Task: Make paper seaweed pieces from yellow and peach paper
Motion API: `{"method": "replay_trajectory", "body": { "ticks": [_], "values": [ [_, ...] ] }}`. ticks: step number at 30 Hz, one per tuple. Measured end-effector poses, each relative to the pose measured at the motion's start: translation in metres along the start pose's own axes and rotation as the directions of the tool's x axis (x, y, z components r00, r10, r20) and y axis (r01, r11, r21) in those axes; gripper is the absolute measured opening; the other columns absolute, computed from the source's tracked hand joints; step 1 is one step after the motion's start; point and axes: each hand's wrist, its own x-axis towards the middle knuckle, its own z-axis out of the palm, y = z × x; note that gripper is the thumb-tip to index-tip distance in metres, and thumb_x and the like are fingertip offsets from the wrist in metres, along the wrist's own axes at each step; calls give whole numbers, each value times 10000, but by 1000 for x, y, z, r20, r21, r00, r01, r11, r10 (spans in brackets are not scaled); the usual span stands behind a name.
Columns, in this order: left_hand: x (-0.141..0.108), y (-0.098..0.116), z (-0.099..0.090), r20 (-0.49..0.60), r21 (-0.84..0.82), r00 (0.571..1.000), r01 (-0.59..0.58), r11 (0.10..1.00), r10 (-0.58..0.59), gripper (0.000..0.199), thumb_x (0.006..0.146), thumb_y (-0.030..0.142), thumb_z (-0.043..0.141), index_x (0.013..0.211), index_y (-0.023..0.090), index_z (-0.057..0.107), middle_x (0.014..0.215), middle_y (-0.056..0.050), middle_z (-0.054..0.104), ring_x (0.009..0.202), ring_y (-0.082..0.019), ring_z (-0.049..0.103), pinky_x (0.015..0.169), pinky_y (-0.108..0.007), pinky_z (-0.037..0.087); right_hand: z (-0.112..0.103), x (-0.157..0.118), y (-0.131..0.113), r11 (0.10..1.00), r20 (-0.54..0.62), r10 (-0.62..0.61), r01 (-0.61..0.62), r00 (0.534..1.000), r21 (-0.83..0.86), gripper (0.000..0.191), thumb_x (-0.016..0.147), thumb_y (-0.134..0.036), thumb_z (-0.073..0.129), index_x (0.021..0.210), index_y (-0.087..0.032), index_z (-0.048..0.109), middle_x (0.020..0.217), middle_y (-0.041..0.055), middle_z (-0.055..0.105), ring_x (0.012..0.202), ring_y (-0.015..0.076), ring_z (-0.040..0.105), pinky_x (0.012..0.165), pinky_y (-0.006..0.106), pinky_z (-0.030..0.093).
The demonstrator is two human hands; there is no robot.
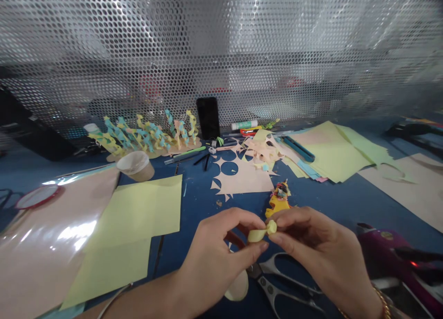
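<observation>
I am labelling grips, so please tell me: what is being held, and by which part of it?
A pale yellow paper strip: the right hand pinches its bunched end, the left hand its loose tail.

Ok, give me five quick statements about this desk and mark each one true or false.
1. The left hand and right hand both grip a yellow paper strip. True.
2. The scissors are in the right hand. False: they lie on the blue table below the hands.
3. A black phone stands in front of the perforated metal screen. True.
4. The pale cup is right of the phone in the picture. False: it is on the left.
5. A pale pink sheet has round holes cut out. True.
</observation>
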Motion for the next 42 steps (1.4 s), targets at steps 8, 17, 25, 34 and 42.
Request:
{"method": "replay_trajectory", "body": {
  "ticks": [8, 17, 25, 34, 42],
  "values": [
    [-1, 0, 2, -18, -30, 997, -74, 997, 74, 203, 707, 114, 706, 861, 244, 683, 838, 44, 695, 726, -100, 626, 600, -147, 503, 0, -1, 1, 999, 2, -25, 25, 1000, 22, 150, 719, -163, 740, 808, -262, 671, 768, -54, 721, 644, 85, 687, 607, 105, 560],
    [0, -2, 2, -10, -52, 996, -84, 995, 84, 202, 713, 114, 705, 866, 245, 688, 829, 43, 690, 717, -95, 624, 598, -144, 501, 1, -1, 1, 1000, 2, -22, 22, 1000, 14, 147, 710, -172, 749, 787, -269, 671, 754, -65, 719, 633, 74, 681, 593, 88, 548],
    [-1, -1, 1, -21, -119, 1000, 6, 993, -9, 238, 697, 131, 728, 889, 255, 661, 790, 52, 678, 691, -91, 625, 584, -147, 488, -1, 0, 4, 994, 74, 13, -21, 997, 104, 224, 713, -185, 761, 879, -296, 660, 810, -60, 731, 688, 95, 705, 639, 119, 571],
    [-1, -5, -1, -42, -37, 997, -59, 998, 57, 231, 733, 165, 713, 919, 272, 629, 825, 64, 699, 685, -90, 643, 634, -168, 510, -7, 6, 5, 981, 308, 67, -119, 949, 153, 302, 751, -217, 737, 1018, -309, 630, 1015, -8, 662, 879, 134, 677, 747, 197, 573],
    [-1, -9, -8, -41, 313, 909, -382, 870, 414, 350, 750, 33, 643, 979, 295, 600, 926, 86, 718, 822, -82, 665, 777, -174, 486, -10, 6, 7, 991, 389, -6, -45, 921, 123, 282, 797, -160, 685, 1009, -325, 597, 1036, -33, 624, 998, 110, 605, 870, 206, 496]
  ]
}}
